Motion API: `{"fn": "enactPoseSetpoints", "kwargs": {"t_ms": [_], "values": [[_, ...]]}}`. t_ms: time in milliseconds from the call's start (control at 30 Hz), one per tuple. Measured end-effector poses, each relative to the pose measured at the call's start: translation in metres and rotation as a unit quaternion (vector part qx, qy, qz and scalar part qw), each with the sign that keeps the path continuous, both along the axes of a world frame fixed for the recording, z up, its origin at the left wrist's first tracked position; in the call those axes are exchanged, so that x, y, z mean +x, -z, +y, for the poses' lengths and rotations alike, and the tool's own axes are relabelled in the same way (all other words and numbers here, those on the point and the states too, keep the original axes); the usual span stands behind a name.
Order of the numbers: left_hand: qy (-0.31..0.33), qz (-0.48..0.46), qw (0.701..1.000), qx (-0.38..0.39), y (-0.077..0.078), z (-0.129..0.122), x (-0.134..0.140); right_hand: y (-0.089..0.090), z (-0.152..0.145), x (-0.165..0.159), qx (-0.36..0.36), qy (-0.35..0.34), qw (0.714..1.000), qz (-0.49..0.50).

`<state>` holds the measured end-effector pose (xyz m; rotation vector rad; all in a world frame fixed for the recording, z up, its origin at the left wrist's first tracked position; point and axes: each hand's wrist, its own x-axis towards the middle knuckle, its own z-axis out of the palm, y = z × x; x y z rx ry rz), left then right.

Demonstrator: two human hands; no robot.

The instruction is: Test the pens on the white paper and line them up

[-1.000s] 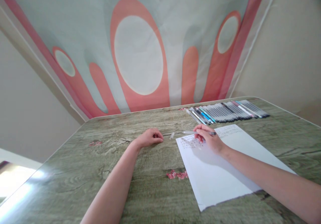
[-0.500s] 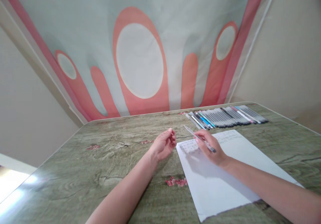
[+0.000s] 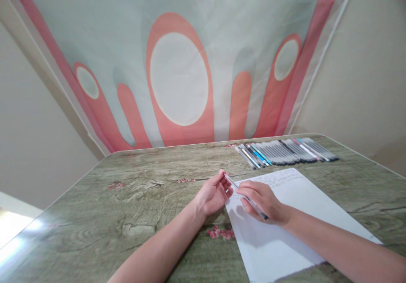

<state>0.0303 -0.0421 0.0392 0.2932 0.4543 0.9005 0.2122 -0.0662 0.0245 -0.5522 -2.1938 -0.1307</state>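
Note:
My right hand (image 3: 264, 198) is closed around a slim clear pen (image 3: 232, 182) with a dark end, held slantwise above the paper. The thumb and forefinger of my left hand (image 3: 213, 195) pinch the pen's far tip, while its other fingers curl below. Whether a cap sits in that pinch is too small to see. Under my right hand lies a white sheet of paper (image 3: 275, 249), with lines of small writing along its top part. Its left edge is close to my left hand.
A long row of pens (image 3: 285, 152), mostly clear with dark ends and a few blue or white, lies near the far edge of the wood-patterned table (image 3: 152, 207). Behind the table hangs a grey and pink printed sheet (image 3: 222, 42).
My two hands have come together, and the pen's tip has moved down into my left fingertips. The camera view has shifted slightly.

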Motion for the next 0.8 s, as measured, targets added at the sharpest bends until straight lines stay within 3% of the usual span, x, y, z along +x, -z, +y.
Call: {"fn": "enactPoseSetpoints", "kwargs": {"t_ms": [800], "values": [[0.017,0.005,1.0,0.004,-0.0004,-0.0022,-0.0002,-0.002,-0.0005,-0.0013,-0.01,0.004,1.0,-0.005]]}}
